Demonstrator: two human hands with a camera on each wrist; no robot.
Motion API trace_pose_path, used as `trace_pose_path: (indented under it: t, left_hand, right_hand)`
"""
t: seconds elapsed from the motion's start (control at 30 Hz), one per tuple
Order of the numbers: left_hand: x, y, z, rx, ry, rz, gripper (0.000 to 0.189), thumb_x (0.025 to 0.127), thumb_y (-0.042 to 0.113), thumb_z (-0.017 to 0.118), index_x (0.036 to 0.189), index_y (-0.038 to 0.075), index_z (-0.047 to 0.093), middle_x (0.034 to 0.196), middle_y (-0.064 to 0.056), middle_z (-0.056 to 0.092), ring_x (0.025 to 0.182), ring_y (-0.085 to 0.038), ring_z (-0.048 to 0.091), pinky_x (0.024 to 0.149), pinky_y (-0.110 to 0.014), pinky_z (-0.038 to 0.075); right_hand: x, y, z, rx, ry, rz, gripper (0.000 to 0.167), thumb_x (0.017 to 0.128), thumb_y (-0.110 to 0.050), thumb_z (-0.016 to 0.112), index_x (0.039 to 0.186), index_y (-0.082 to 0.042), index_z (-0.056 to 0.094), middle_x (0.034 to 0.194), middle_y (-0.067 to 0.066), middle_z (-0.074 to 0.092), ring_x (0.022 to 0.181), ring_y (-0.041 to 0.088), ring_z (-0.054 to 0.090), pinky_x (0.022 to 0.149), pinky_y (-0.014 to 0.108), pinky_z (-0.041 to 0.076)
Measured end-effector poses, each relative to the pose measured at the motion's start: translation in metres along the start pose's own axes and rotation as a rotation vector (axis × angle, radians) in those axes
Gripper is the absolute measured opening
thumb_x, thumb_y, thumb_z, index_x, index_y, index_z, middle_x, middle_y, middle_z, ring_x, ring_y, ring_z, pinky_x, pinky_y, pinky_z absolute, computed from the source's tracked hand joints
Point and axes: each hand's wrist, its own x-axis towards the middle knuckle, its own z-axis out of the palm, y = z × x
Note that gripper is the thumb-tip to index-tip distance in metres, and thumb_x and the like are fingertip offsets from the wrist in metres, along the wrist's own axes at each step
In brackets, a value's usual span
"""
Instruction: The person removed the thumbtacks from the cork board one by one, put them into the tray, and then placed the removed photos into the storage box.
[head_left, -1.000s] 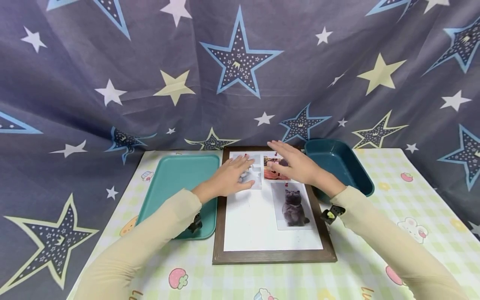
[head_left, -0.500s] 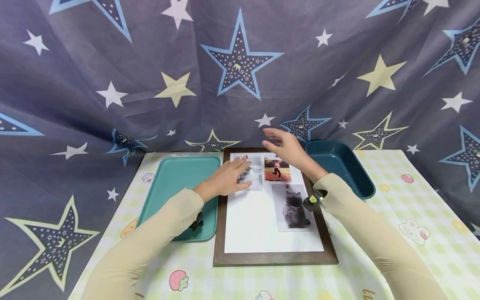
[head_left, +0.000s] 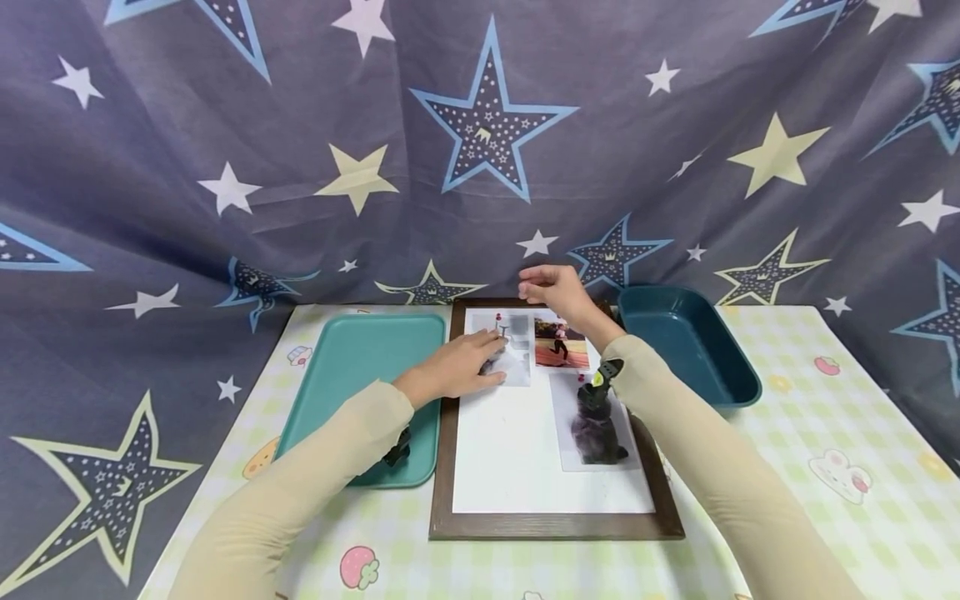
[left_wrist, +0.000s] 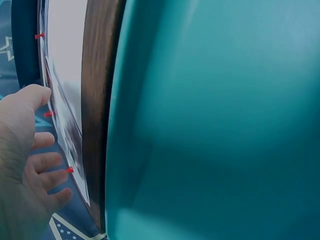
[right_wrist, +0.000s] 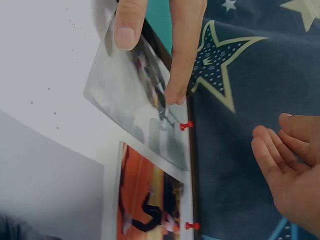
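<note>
A white board in a brown wooden frame point(head_left: 555, 527) lies on the table with three pictures on it, each with a red push pin at its top. My left hand point(head_left: 467, 367) rests over the grey-and-white picture point(head_left: 519, 371), covering its left part; its fingers are loosely extended. One push pin point(right_wrist: 186, 125) sits just beyond those fingers in the right wrist view. Above the board's far edge hovers my right hand point(head_left: 558, 293), fingers loosely bent together and nothing visible in them. Below it are the runner photo point(head_left: 573, 350) and the grey cat picture point(head_left: 596, 437).
A teal tray point(head_left: 360, 358) lies against the frame's left side. Behind the right forearm stands a deep dark-blue bin point(head_left: 738, 375). The checked tablecloth point(head_left: 780, 433) spreads around them, and a star-patterned curtain point(head_left: 300, 125) hangs close behind the board.
My right hand has risen off the board toward its far edge, moved left, and its fingers have drawn together. The runner photo is uncovered. My left hand stays on the grey-and-white picture.
</note>
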Motion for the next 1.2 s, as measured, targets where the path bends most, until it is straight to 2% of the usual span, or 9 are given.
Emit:
trace_pose_path:
  t: [0.13, 0.23, 0.33, 0.53, 0.73, 0.97, 1.2]
  left_hand:
    - [0.001, 0.001, 0.0, 0.002, 0.003, 0.034, 0.066, 0.105, 0.047, 0.053, 0.156, 0.007, 0.04, 0.163, -0.018, 0.035, 0.152, -0.034, 0.033, 0.124, -0.048, 0.032]
    - [0.001, 0.002, 0.002, 0.007, -0.007, 0.031, 0.065, 0.105, 0.047, 0.053, 0.156, 0.008, 0.041, 0.164, -0.017, 0.034, 0.153, -0.032, 0.033, 0.124, -0.046, 0.033]
    - [0.002, 0.002, 0.006, 0.011, -0.014, 0.022, 0.064, 0.106, 0.047, 0.051, 0.156, 0.009, 0.042, 0.165, -0.016, 0.034, 0.153, -0.03, 0.034, 0.124, -0.044, 0.033]
    - [0.001, 0.004, 0.008, -0.006, -0.002, 0.021, 0.062, 0.106, 0.044, 0.053, 0.155, 0.008, 0.043, 0.164, -0.016, 0.034, 0.152, -0.03, 0.034, 0.123, -0.044, 0.034]
    - [0.002, 0.006, 0.009, 0.002, 0.011, 0.032, 0.06, 0.106, 0.042, 0.054, 0.154, 0.007, 0.045, 0.162, -0.018, 0.036, 0.151, -0.033, 0.036, 0.118, -0.049, 0.04]
    - [0.004, 0.009, 0.007, 0.025, 0.0, 0.023, 0.059, 0.106, 0.042, 0.053, 0.153, 0.009, 0.046, 0.162, -0.018, 0.038, 0.151, -0.032, 0.036, 0.12, -0.045, 0.039]
    - [0.009, 0.006, 0.008, 0.025, 0.001, 0.018, 0.059, 0.105, 0.043, 0.055, 0.152, 0.009, 0.048, 0.161, -0.017, 0.04, 0.15, -0.031, 0.039, 0.121, -0.044, 0.038]
  right_hand:
    - [0.009, 0.01, 0.006, 0.076, 0.006, 0.064, 0.035, 0.101, -0.001, 0.061, 0.133, 0.012, 0.06, 0.126, 0.036, 0.063, 0.093, 0.025, 0.072, 0.103, 0.053, 0.053]
    - [0.014, 0.017, 0.012, 0.085, 0.007, 0.091, 0.035, 0.1, 0.0, 0.061, 0.131, 0.014, 0.06, 0.125, 0.035, 0.065, 0.086, 0.019, 0.073, 0.102, 0.053, 0.053]
    - [0.019, 0.025, 0.017, 0.063, 0.004, 0.104, 0.035, 0.099, -0.001, 0.064, 0.129, 0.015, 0.061, 0.122, 0.034, 0.067, 0.086, 0.022, 0.074, 0.1, 0.052, 0.055]
    - [0.027, 0.036, 0.028, 0.058, -0.006, 0.124, 0.032, 0.097, 0.001, 0.065, 0.125, 0.017, 0.063, 0.118, 0.036, 0.067, 0.098, 0.042, 0.072, 0.094, 0.051, 0.059]
    - [0.033, 0.045, 0.039, 0.055, -0.011, 0.15, 0.03, 0.096, 0.003, 0.066, 0.122, 0.018, 0.064, 0.113, 0.033, 0.07, 0.086, 0.031, 0.075, 0.084, 0.043, 0.063]
    - [0.032, 0.051, 0.049, 0.042, -0.015, 0.162, 0.026, 0.096, 0.003, 0.065, 0.118, 0.017, 0.066, 0.112, 0.033, 0.07, 0.072, 0.018, 0.072, 0.076, 0.036, 0.064]
    - [0.033, 0.054, 0.049, 0.01, 0.003, 0.166, 0.024, 0.095, 0.001, 0.068, 0.114, 0.015, 0.069, 0.108, 0.029, 0.073, 0.067, 0.014, 0.07, 0.07, 0.03, 0.063]
